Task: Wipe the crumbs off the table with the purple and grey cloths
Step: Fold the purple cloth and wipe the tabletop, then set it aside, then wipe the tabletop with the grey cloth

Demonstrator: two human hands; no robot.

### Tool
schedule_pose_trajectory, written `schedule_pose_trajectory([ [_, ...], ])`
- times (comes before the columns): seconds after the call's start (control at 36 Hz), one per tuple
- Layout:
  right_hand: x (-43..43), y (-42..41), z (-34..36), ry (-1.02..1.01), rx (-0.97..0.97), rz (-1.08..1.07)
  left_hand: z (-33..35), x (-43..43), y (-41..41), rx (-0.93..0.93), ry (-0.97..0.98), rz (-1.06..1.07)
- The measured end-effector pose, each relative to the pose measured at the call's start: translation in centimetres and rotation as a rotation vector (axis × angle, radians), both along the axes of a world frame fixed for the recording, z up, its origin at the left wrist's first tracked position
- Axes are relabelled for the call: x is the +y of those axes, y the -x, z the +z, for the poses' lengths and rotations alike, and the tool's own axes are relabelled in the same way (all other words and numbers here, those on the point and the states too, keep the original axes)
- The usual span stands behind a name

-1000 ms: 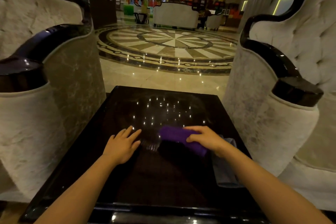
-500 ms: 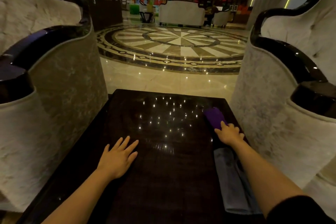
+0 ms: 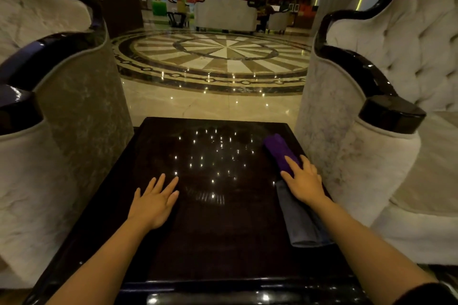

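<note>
A folded purple cloth (image 3: 278,150) lies near the right edge of the dark glossy table (image 3: 218,230), toward the far corner. My right hand (image 3: 303,182) rests flat with its fingertips on the cloth's near end, fingers spread. A folded grey cloth (image 3: 301,223) lies just behind it along the right edge, partly under my right wrist. My left hand (image 3: 155,202) lies flat and open on the bare tabletop at the left of the middle. No crumbs are visible on the shiny surface.
Pale upholstered armchairs with black glossy arms flank the table: one on the left (image 3: 57,116), one on the right (image 3: 386,111). Beyond the far edge is a polished marble floor (image 3: 210,104) with a round pattern. A sofa (image 3: 225,13) stands far back.
My right hand slid the purple cloth from the table's middle to the right far side, where it now rests. My left hand stayed flat in place.
</note>
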State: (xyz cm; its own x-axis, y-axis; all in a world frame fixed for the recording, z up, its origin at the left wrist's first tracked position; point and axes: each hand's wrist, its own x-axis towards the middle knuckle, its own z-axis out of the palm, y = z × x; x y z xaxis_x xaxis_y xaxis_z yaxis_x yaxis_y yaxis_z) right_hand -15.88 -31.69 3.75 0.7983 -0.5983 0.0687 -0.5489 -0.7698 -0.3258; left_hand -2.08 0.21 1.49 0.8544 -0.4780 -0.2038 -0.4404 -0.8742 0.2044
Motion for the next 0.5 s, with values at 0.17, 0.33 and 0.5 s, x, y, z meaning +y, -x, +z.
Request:
schedule_pose_trajectory([
  [0.17, 1.7, 2.8, -0.8, -0.022, 0.042, -0.035, -0.4, 4.2, 1.2, -0.017, -0.014, 0.024],
  [0.33, 3.7, 4.7, -2.2, -0.149, 0.122, -0.085, -1.3, 7.5, 2.4, -0.032, -0.018, 0.044],
  [0.5, 4.5, 5.0, -2.1, -0.185, 0.171, -0.086, -2.0, 8.1, 2.8, -0.061, 0.002, 0.025],
])
